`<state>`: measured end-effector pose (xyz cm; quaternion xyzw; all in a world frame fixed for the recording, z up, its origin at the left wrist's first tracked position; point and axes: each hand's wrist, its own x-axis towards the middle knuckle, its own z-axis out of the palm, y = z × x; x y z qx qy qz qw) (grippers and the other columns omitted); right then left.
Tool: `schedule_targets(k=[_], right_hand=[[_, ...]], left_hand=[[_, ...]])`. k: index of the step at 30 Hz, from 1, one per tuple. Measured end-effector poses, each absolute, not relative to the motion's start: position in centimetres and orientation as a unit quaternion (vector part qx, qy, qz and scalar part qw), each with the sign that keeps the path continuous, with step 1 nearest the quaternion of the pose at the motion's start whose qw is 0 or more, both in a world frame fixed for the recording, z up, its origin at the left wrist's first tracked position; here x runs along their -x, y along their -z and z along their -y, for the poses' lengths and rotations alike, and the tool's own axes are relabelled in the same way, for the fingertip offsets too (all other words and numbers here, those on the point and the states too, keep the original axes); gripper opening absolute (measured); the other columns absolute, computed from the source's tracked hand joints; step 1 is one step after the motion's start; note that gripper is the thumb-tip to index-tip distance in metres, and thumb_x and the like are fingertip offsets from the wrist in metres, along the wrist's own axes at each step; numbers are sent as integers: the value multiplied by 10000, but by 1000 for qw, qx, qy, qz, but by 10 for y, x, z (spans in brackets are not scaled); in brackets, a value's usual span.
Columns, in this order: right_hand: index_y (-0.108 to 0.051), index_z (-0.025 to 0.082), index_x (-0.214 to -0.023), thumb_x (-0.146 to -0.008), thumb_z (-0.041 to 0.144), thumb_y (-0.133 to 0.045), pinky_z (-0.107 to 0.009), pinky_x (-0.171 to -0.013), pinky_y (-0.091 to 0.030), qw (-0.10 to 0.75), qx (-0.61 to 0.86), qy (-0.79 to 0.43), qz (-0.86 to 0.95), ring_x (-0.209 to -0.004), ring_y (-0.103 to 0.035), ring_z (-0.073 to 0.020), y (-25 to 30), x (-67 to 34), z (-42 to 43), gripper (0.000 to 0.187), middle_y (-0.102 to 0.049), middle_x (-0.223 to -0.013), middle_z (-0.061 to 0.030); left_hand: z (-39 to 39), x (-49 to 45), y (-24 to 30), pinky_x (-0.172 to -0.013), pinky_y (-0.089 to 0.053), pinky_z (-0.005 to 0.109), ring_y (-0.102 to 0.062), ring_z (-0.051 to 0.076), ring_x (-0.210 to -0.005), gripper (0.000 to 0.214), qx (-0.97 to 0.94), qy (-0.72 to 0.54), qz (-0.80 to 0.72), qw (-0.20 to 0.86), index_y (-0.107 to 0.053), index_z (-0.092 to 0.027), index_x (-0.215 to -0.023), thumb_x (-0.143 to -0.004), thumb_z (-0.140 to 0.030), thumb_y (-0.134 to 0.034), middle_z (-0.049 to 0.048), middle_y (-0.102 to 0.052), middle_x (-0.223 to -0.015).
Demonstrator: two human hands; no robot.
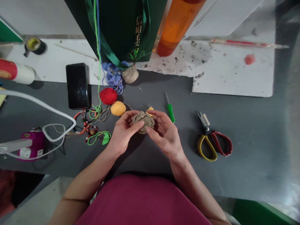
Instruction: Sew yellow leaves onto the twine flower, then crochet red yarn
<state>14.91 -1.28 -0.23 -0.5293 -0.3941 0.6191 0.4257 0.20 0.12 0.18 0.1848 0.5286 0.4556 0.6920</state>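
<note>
The maroon shirt fills the bottom edge. Past it both forearms reach out over the dark table. The left hand and right hand meet just above the table, and the fingers of both are closed on one round beige crocheted piece, thumbs on its top face and the other fingers curled at its rim.

The risks, as I judge them: the strands trailing from the yarn to the left run close to the left wrist and could snag on it. The open scissors lie near the right hand, blades pointing towards it, so a careless reach could catch them. A loose stitch in the piece could also pull out under the thumbs.

Counted:
- one crocheted piece
- one green-handled crochet hook, just beyond the right hand
- one pair of scissors
- three yarn balls: red, yellow and beige
- one black phone
- one green bag
- one orange bottle
</note>
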Motion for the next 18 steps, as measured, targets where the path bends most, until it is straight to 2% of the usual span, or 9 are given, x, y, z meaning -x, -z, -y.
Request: schedule_targets(k=[3, 7, 13, 18], right_hand=[[-632, 258, -1157, -793, 352, -807, -374, -914, -622, 426, 524, -624, 394, -1019, -738, -216, 4, -149, 13, 415, -762, -1093, -61], [-601, 265, -1245, -844, 406, -741, -372, -874, -628, 441, 495, -642, 385, -981, -733, -205, 6, -151, 14, 447, -753, -1121, -61], [-598, 266, -1213, -807, 299, -746, -363, -895, -623, 438, 527, -618, 386, -1002, -734, -206, 4, -148, 14, 434, -752, -1125, -63], [-606, 259, -1169, -790, 254, -727, -366, -884, -621, 439, 534, -606, 394, -1006, -733, -214, 3, -149, 14, 398, -753, -1109, -65]], left_hand=[[-1, -1, -2, -811, -538, 258, -661, 121, -826, 366, -180, -458, -523, 696, -682, -191, -907, -618, -218, -906, -14, -717, -880], [-1, -1, 0, -828, -542, 281, -658, 134, -844, 373, -173, -461, -523, 695, -663, -200, -920, -637, -245, -902, -10, -706, -905], [3, -4, 3, -780, -531, 258, -643, 118, -799, 384, -173, -473, -528, 684, -643, -210, -909, -633, -239, -907, -25, -685, -864], [2, -3, 3, -813, -543, 271, -661, 132, -843, 397, -189, -448, -515, 706, -656, -210, -951, -647, -258, -907, -11, -709, -902]])
